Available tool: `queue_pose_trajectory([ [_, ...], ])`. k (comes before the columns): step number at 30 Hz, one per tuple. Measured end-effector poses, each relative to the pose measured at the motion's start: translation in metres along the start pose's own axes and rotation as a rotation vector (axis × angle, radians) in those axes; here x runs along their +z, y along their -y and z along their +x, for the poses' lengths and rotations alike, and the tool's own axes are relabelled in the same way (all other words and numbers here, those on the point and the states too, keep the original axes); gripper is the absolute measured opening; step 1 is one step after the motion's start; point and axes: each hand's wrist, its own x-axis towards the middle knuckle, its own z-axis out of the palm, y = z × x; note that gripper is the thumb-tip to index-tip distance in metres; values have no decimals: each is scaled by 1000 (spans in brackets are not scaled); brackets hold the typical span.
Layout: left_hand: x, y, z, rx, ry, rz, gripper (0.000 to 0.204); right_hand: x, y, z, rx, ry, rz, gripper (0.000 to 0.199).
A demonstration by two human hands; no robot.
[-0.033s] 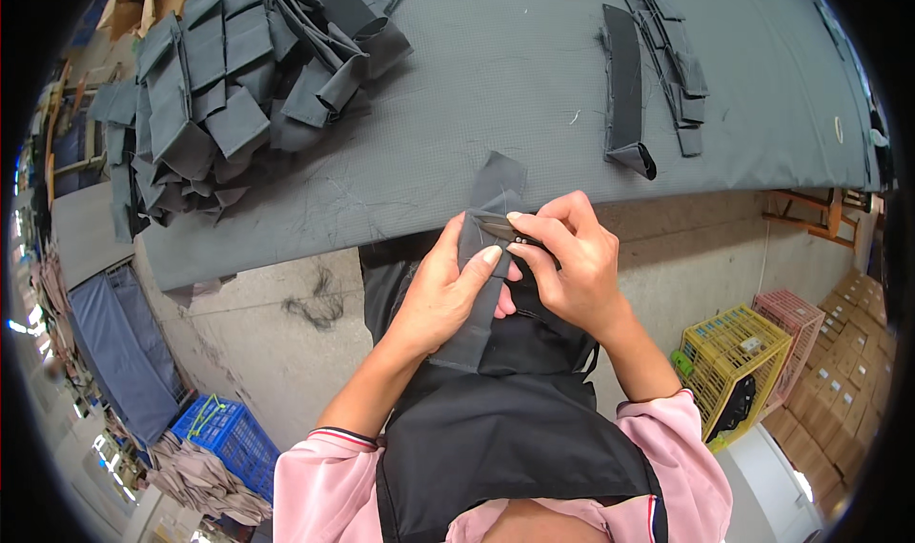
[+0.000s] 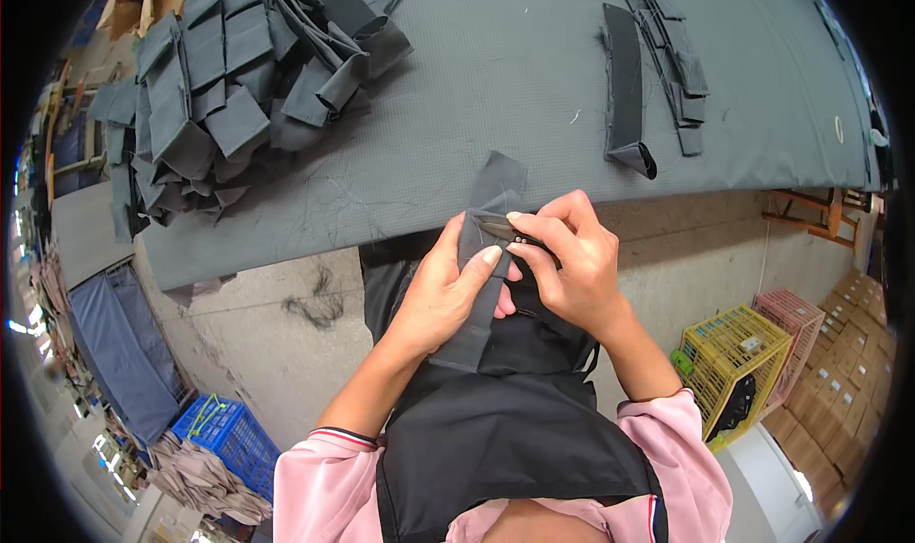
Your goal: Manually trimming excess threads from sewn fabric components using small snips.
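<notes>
My left hand (image 2: pixel 443 291) pinches a long grey fabric strip (image 2: pixel 498 186) just below the table edge. The strip's upper end lies on the grey-covered table (image 2: pixel 496 76) and its lower end hangs over my black apron. My right hand (image 2: pixel 572 267) holds a small dark thread snip (image 2: pixel 498 226) with its tip against the strip, right beside my left fingertips. A big heap of folded grey fabric pieces (image 2: pixel 229 76) sits at the table's far left. A few finished grey strips (image 2: pixel 629 86) lie at the far right.
On the concrete floor stand a yellow crate (image 2: pixel 734 357) and a pink crate (image 2: pixel 796 324) at the right, beside stacked cardboard boxes (image 2: pixel 848 352). A blue crate (image 2: pixel 224 433) sits lower left. A clump of dark thread (image 2: pixel 310 305) lies under the table edge.
</notes>
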Motion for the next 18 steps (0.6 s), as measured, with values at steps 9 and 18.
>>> queue_pose_trajectory([
  [9,-1,0,0,11,-5,54,32,7,3,1,14,-17,-3,23],
  [18,-8,17,8,181,-78,272,30,7,4,1,291,70,238,31],
])
